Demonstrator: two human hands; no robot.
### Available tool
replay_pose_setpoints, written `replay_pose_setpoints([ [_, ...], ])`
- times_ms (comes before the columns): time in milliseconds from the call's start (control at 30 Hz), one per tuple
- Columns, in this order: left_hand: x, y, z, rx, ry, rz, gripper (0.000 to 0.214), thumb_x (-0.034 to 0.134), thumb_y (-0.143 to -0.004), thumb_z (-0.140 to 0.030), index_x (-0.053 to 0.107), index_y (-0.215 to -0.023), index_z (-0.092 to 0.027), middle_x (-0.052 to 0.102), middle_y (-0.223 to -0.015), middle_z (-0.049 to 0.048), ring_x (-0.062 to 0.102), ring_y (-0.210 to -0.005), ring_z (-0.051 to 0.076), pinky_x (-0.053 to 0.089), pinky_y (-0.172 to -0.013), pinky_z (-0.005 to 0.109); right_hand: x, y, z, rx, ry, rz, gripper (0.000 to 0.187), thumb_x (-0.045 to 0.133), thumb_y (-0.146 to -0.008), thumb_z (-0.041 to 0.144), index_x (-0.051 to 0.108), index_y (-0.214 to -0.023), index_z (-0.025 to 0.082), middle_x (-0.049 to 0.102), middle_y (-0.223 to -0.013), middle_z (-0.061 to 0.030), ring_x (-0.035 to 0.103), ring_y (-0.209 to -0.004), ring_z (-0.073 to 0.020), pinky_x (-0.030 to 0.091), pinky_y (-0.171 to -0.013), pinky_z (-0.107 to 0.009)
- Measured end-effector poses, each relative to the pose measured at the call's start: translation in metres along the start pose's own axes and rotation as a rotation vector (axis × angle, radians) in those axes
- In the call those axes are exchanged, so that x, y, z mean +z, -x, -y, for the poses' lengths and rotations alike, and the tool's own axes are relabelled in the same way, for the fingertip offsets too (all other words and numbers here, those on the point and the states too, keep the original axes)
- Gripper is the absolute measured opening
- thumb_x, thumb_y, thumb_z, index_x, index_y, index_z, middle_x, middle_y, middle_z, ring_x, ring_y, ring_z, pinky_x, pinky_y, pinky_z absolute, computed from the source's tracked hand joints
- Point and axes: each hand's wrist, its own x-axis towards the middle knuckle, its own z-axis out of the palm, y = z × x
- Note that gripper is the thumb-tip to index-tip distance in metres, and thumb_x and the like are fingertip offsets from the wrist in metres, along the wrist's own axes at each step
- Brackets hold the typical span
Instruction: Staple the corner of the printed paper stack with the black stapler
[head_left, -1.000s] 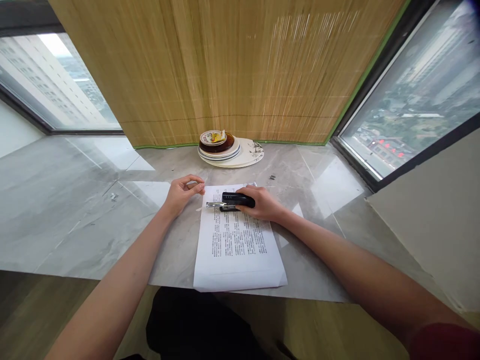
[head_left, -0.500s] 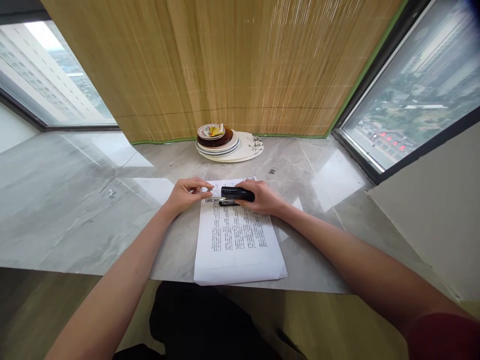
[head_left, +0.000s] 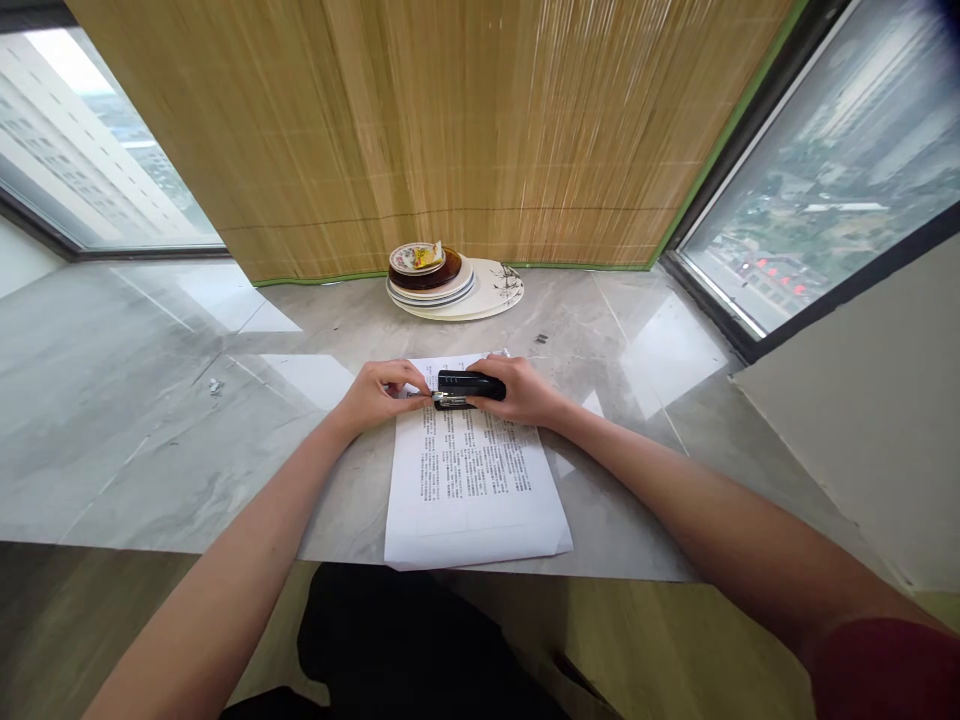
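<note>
Both hands meet on the black stapler (head_left: 466, 384), which lies between them across the far end of the printed sheets (head_left: 472, 490). The right hand (head_left: 525, 392) wraps around its rear; the left hand (head_left: 379, 393) pinches its metal front end with curled fingers. Bracing the body firmly with the right while the left works straight along its length looks wisest, fingertips kept clear of the mouth.

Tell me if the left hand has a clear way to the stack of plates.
Probably yes: only counter lies between the left hand, at the stapler, and the plates.
</note>
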Motion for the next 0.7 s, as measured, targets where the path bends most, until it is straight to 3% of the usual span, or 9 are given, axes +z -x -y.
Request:
replay_pose_setpoints([
  [167, -0.004, 0.001, 0.0, -0.003, -0.025, 0.008, 0.024, 0.088, -0.08, -0.045, 0.087, -0.088, -0.023, 0.073, -0.086, 0.0078, 0.049, -0.06, 0.011, 0.034, -0.053, 0.028, -0.001, 0.0, 0.002, 0.01, -0.011, 0.003, 0.026, 0.074, -0.09, 0.027, 0.069, -0.115, 0.021, 0.075, -0.104, -0.0077, 0.067, -0.091, -0.0223, 0.05, -0.083, -0.034],
  [433, -0.023, 0.009, 0.006, -0.015, -0.001, 0.097, 0.017, 0.083, -0.085, -0.041, 0.087, -0.089, -0.025, 0.079, -0.097, 0.012, 0.071, -0.081, 0.022, 0.05, -0.065, 0.032, -0.008, -0.001, 0.003, 0.054, -0.133, -0.041, 0.025, 0.078, -0.086, 0.026, 0.071, -0.11, 0.021, 0.076, -0.101, -0.0062, 0.069, -0.09, -0.022, 0.051, -0.084, -0.036],
  [567, -0.016, 0.008, 0.002, -0.04, 0.038, 0.07, 0.016, 0.082, -0.085, -0.039, 0.084, -0.087, -0.023, 0.079, -0.093, 0.0101, 0.071, -0.081, 0.022, 0.053, -0.069, 0.033, -0.011, 0.001, 0.003, 0.079, -0.204, -0.085, 0.025, 0.081, -0.083, 0.028, 0.074, -0.106, 0.02, 0.074, -0.094, -0.0051, 0.068, -0.084, -0.0203, 0.051, -0.079, -0.034],
  [700, 0.002, 0.005, 0.001, -0.07, 0.077, -0.037, 0.026, 0.086, -0.079, -0.037, 0.071, -0.093, -0.022, 0.074, -0.091, 0.0035, 0.063, -0.072, 0.015, 0.052, -0.068, 0.028, -0.009, -0.001, 0.01, -0.005, -0.225, -0.034, 0.027, 0.08, -0.088, 0.033, 0.073, -0.11, 0.02, 0.073, -0.097, -0.0055, 0.067, -0.085, -0.0198, 0.051, -0.08, -0.034],
])
